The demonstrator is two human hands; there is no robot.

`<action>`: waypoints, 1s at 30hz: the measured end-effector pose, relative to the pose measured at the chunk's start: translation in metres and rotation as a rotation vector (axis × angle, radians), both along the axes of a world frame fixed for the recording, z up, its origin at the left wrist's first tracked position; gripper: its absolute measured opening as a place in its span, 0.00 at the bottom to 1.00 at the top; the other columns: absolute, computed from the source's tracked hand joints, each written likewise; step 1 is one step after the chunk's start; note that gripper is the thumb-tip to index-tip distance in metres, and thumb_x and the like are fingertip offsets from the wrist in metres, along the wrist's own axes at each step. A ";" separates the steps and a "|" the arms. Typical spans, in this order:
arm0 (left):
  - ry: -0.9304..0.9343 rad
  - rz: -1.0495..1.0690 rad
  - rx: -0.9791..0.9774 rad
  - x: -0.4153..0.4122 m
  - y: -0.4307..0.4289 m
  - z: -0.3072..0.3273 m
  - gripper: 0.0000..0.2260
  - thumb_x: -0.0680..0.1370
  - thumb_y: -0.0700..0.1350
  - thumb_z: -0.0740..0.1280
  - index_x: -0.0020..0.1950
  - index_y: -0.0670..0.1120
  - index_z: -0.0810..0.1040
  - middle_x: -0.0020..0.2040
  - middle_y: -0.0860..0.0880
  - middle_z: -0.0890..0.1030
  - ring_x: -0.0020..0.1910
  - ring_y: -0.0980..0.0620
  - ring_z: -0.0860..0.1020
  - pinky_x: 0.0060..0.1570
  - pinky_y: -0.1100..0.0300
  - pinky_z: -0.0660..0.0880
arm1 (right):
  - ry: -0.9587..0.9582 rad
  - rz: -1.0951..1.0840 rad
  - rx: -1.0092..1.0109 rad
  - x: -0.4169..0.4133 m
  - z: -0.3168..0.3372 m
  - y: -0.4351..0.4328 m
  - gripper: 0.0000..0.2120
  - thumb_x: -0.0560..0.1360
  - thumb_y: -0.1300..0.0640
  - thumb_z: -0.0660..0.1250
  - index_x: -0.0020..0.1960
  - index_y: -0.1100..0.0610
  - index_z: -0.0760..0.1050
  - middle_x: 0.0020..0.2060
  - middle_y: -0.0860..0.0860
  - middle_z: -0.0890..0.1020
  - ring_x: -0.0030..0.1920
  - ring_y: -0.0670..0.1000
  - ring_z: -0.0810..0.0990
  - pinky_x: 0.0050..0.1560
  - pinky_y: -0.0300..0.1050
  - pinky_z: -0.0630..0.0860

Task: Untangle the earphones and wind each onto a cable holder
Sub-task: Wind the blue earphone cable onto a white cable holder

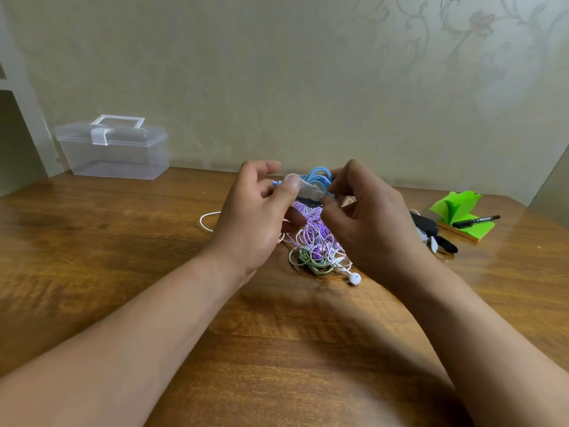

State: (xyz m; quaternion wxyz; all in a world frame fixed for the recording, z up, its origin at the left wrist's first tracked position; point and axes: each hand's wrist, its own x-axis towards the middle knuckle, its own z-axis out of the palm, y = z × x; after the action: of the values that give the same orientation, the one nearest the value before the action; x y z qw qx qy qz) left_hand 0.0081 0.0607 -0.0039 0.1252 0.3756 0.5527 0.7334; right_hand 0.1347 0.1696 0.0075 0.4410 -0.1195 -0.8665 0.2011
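a clear plastic box (114, 152) stands far left on the wooden table (123, 272); a black marker (475, 221) lies on green sticky notes (455, 206), right.

Head-worn view, down onto near table (92, 241)

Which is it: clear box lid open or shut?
Shut: the lid sits flat on the clear box, white clasp down over its edge.

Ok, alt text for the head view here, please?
The left hand and right hand hold a pale cable holder and a looped blue earphone cable above a tangle of purple, green and white earphones on a wooden table. A clear plastic box sits far left; green sticky notes and a black marker lie at right.
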 end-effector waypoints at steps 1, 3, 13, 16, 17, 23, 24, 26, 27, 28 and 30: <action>0.058 -0.012 -0.055 -0.004 -0.001 0.001 0.15 0.81 0.48 0.70 0.65 0.46 0.74 0.49 0.47 0.84 0.42 0.51 0.84 0.50 0.49 0.80 | -0.029 0.011 0.026 0.003 0.002 0.002 0.07 0.77 0.61 0.68 0.48 0.55 0.70 0.50 0.53 0.82 0.45 0.57 0.78 0.45 0.57 0.77; 0.188 -0.044 -0.186 -0.010 -0.004 0.003 0.18 0.76 0.54 0.70 0.64 0.49 0.79 0.52 0.47 0.86 0.50 0.48 0.84 0.59 0.49 0.80 | -0.107 0.041 0.093 0.008 0.007 0.006 0.08 0.76 0.62 0.69 0.48 0.55 0.70 0.48 0.52 0.81 0.44 0.55 0.76 0.45 0.57 0.76; 0.522 -0.219 -0.469 -0.021 -0.015 0.004 0.20 0.76 0.54 0.73 0.68 0.53 0.80 0.56 0.57 0.85 0.53 0.61 0.82 0.54 0.60 0.77 | -0.315 0.119 0.229 0.011 0.006 0.011 0.06 0.77 0.58 0.69 0.49 0.55 0.71 0.44 0.48 0.74 0.42 0.52 0.73 0.41 0.50 0.71; 0.569 -0.086 -0.419 -0.018 -0.007 -0.005 0.24 0.79 0.53 0.71 0.74 0.53 0.75 0.66 0.57 0.81 0.64 0.61 0.79 0.66 0.57 0.75 | -0.234 0.054 0.161 0.009 0.005 0.016 0.08 0.76 0.60 0.69 0.47 0.53 0.70 0.43 0.49 0.76 0.41 0.50 0.70 0.39 0.44 0.64; 0.582 -0.029 -0.424 -0.017 -0.005 -0.007 0.25 0.80 0.55 0.70 0.77 0.53 0.72 0.69 0.57 0.79 0.66 0.62 0.77 0.69 0.57 0.73 | -0.212 0.037 0.144 0.008 0.005 0.016 0.08 0.75 0.60 0.69 0.47 0.53 0.70 0.43 0.49 0.76 0.41 0.50 0.71 0.39 0.44 0.65; 0.065 -0.238 -0.251 -0.006 0.003 -0.012 0.35 0.80 0.51 0.70 0.83 0.53 0.57 0.66 0.48 0.80 0.61 0.50 0.83 0.64 0.45 0.78 | -0.096 0.050 0.057 0.007 0.005 0.012 0.06 0.77 0.60 0.70 0.48 0.56 0.72 0.46 0.52 0.80 0.44 0.53 0.76 0.45 0.49 0.73; 0.019 -0.272 -0.231 -0.003 0.003 -0.011 0.35 0.79 0.51 0.71 0.82 0.52 0.59 0.67 0.47 0.80 0.62 0.49 0.82 0.64 0.43 0.78 | -0.097 0.063 0.049 0.007 0.005 0.011 0.07 0.77 0.60 0.70 0.47 0.56 0.72 0.46 0.52 0.81 0.44 0.53 0.76 0.45 0.50 0.74; -0.031 -0.326 -0.221 0.000 0.001 -0.010 0.29 0.77 0.55 0.68 0.76 0.47 0.69 0.66 0.45 0.81 0.62 0.47 0.82 0.62 0.43 0.79 | -0.118 0.073 0.048 0.009 0.006 0.012 0.07 0.77 0.61 0.70 0.47 0.56 0.72 0.46 0.52 0.81 0.43 0.53 0.76 0.44 0.53 0.74; -0.030 -0.320 -0.221 -0.001 0.000 -0.008 0.25 0.77 0.58 0.67 0.71 0.48 0.74 0.64 0.47 0.82 0.62 0.47 0.82 0.61 0.44 0.80 | -0.134 0.071 0.048 0.011 0.007 0.012 0.07 0.77 0.61 0.70 0.47 0.55 0.72 0.45 0.52 0.80 0.43 0.53 0.76 0.44 0.54 0.74; -0.010 -0.275 -0.216 -0.003 -0.001 -0.006 0.23 0.76 0.62 0.65 0.66 0.52 0.78 0.62 0.51 0.84 0.62 0.50 0.81 0.62 0.46 0.79 | -0.153 0.070 0.048 0.012 0.007 0.013 0.07 0.76 0.62 0.70 0.46 0.55 0.72 0.45 0.52 0.81 0.42 0.52 0.75 0.44 0.54 0.74; 0.074 -0.134 -0.194 -0.010 -0.004 0.000 0.25 0.73 0.69 0.61 0.63 0.57 0.80 0.60 0.59 0.83 0.62 0.58 0.80 0.68 0.49 0.75 | -0.191 0.078 0.053 0.013 0.009 0.012 0.08 0.76 0.61 0.70 0.46 0.54 0.71 0.47 0.52 0.81 0.42 0.52 0.75 0.45 0.55 0.75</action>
State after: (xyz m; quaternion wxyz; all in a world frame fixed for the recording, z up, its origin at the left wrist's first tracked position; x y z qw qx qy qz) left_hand -0.0016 0.0564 -0.0042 0.1889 0.4246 0.5989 0.6522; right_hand 0.1478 0.1820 0.0163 0.3514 -0.0927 -0.9135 0.1827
